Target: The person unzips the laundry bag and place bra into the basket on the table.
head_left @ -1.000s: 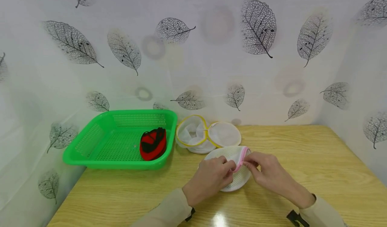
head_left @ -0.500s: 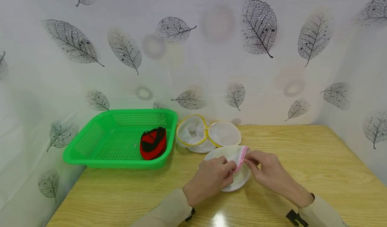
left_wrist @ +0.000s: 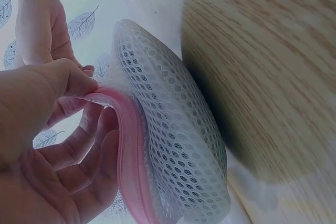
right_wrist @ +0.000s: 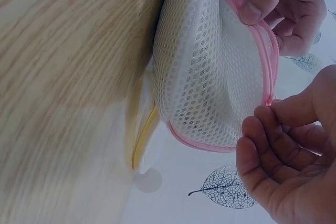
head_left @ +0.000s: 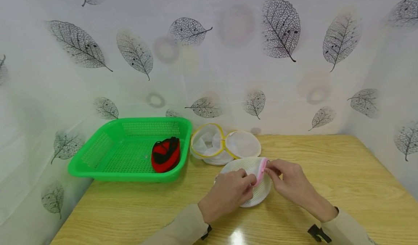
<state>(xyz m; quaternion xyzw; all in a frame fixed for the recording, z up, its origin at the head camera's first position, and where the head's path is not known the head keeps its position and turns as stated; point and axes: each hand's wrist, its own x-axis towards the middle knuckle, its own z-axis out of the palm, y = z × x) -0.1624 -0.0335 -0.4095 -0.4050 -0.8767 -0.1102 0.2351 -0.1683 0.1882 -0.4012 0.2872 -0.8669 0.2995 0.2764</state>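
Note:
A white mesh laundry bag point(head_left: 258, 196) with a pink zipper point(right_wrist: 265, 51) stands on the table before me. My left hand point(head_left: 230, 194) pinches the zipper edge between thumb and fingers, as the left wrist view shows up close at the pink band point(left_wrist: 131, 150). On the other side, my right hand point(head_left: 292, 181) pinches the zipper at what looks like its pull, with thumb and index finger. The bag's mouth gapes partly in the right wrist view. The fingers of the left hand hide part of the bag in the head view.
Behind the bag lies a white mesh bag with yellow trim point(head_left: 243, 145), its round lid folded out. At the left, a green plastic basket point(head_left: 130, 178) holds a red and black item point(head_left: 166, 155). A leaf-patterned sheet point(head_left: 209, 74) hangs around the wooden table point(head_left: 326, 172).
My right hand has moved slightly away from me along the pink zipper, keeping its pinch. The left hand holds nearly the same place on the bag's edge.

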